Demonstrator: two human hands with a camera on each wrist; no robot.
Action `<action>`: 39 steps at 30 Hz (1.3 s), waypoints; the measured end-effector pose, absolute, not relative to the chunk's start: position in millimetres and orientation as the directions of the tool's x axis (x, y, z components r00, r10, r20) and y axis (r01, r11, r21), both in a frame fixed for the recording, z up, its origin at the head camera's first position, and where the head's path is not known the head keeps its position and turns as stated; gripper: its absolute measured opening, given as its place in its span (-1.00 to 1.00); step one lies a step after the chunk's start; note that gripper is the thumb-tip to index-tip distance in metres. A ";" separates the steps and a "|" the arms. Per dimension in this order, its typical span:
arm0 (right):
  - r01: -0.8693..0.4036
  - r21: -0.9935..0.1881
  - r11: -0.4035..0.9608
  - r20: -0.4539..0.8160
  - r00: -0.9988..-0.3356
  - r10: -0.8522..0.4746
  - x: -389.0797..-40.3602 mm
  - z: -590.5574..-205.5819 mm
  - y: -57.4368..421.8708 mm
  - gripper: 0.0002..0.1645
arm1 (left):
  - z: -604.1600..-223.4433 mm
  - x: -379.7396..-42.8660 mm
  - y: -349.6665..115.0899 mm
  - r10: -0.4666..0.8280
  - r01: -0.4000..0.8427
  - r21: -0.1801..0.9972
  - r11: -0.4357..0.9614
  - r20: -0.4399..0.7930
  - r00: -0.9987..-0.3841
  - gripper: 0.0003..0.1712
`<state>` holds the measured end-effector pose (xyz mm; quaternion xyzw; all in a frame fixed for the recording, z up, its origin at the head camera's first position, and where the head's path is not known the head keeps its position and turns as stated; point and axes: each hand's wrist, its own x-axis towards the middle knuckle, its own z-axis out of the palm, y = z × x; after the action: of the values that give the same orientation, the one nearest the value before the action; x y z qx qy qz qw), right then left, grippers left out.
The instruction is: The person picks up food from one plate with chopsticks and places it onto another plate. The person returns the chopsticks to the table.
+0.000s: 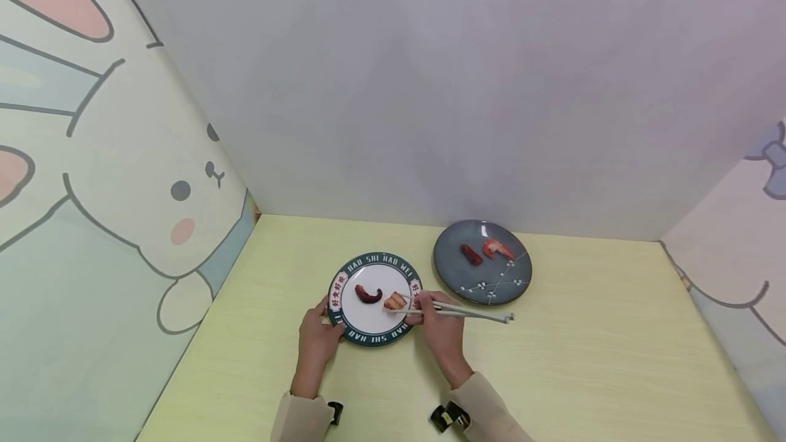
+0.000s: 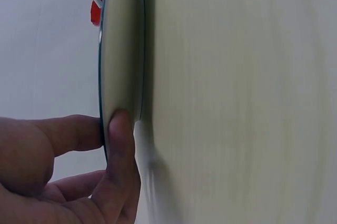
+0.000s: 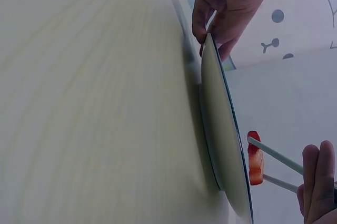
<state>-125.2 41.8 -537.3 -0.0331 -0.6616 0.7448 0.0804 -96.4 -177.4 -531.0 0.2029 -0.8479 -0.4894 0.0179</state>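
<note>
A white plate with a dark green lettered rim [image 1: 376, 340] lies on the table. My left hand [image 1: 320, 338] pinches its left edge, thumb on top and fingers underneath, as the left wrist view shows. On the plate are a dark red curled tentacle-like piece [image 1: 368, 294] and a reddish-and-cream striped piece of meat [image 1: 395, 302]. In my right hand [image 1: 441, 331] is a pair of pale chopsticks [image 1: 479, 313], their tips on either side of the striped piece. The right wrist view shows that piece [image 3: 255, 163] close to the plate's face; whether it touches is unclear.
Behind and to the right, near the back wall, a dark grey-blue plate [image 1: 451, 271] with white blossoms bears a shrimp [image 1: 497, 249] and a dark red oblong piece [image 1: 471, 255]. Walls with cartoon drawings [image 1: 184, 237] flank the pale yellow table [image 1: 602, 346].
</note>
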 end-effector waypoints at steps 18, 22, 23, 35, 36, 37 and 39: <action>-0.095 -0.983 -0.158 0.064 -0.980 0.191 -131.1 -533.7 52.1 -0.74 | -531.6 -96.3 -177.8 -0.362 -0.323 0.840 0.437 -0.164 -0.918 -0.15; -0.108 -0.982 -0.155 0.075 -0.976 0.202 -132.3 -533.1 54.6 -0.73 | -531.5 -96.3 -177.7 -0.362 -0.319 0.842 0.435 -0.161 -0.918 -0.15; -0.111 -0.983 -0.149 0.079 -0.976 0.203 -132.4 -532.9 55.1 -0.73 | -531.3 -96.3 -177.7 -0.362 -0.318 0.842 0.436 -0.160 -0.918 -0.15; -0.100 -0.984 -0.147 0.065 -0.972 0.225 -135.1 -531.5 62.2 -0.71 | -531.0 -96.7 -177.9 -0.363 -0.331 0.837 0.435 -0.173 -0.915 -0.15; -0.098 -0.984 -0.147 0.062 -0.971 0.229 -135.6 -531.5 62.8 -0.71 | -531.0 -96.8 -178.1 -0.364 -0.333 0.837 0.435 -0.175 -0.915 -0.15; -0.099 -0.985 -0.142 0.064 -0.971 0.232 -136.0 -531.3 63.6 -0.70 | -530.9 -96.8 -178.3 -0.364 -0.334 0.837 0.433 -0.177 -0.915 -0.15; -0.097 -0.985 -0.140 0.062 -0.969 0.240 -136.7 -530.6 65.1 -0.70 | -530.6 -96.8 -178.8 -0.364 -0.336 0.835 0.435 -0.178 -0.914 -0.16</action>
<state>-136.7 65.1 -530.6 -0.0552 -0.6461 0.7530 0.1121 -96.8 -178.8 -530.6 0.2068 -0.8469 -0.4897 0.0145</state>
